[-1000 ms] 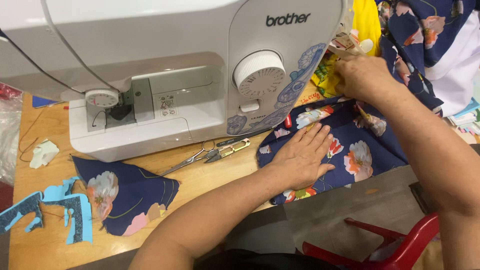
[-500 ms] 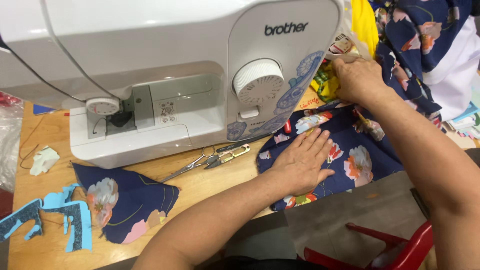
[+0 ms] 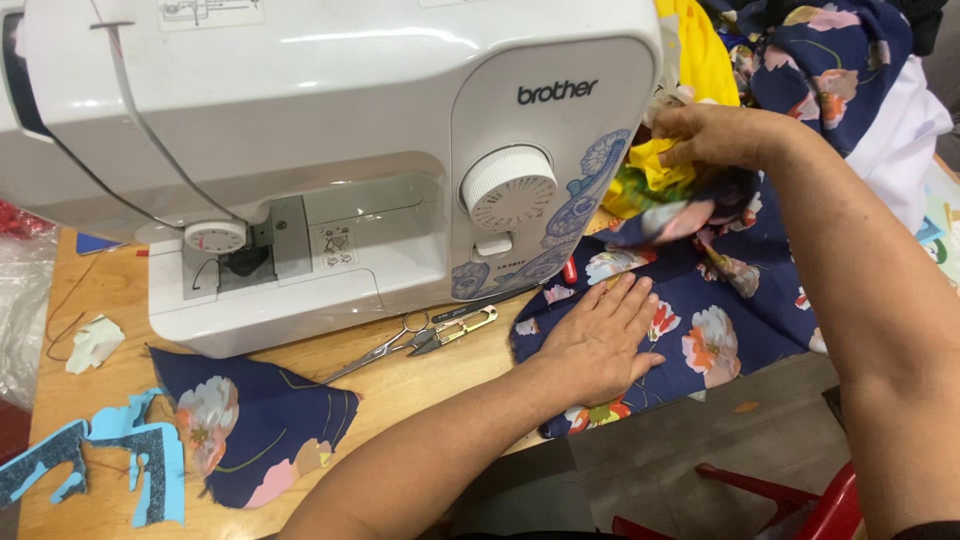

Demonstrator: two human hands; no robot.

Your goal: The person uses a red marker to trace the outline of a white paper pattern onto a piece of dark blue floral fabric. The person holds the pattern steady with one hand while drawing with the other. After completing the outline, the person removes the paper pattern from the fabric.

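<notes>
Both hands stay put: left hand (image 3: 600, 345) spread flat on floral fabric (image 3: 720, 330), right hand (image 3: 715, 135) still pinching it.

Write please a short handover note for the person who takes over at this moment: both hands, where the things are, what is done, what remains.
Left hand: flat, palm down on the navy floral fabric at the table edge.
Right hand: raised beside the sewing machine, pinching a bunched fold of the fabric.
Scissors and thread snips lie in front of the machine; a cut floral piece sits at the left.
Done: pieces cut.
Left: nothing lies under the needle yet.
</notes>
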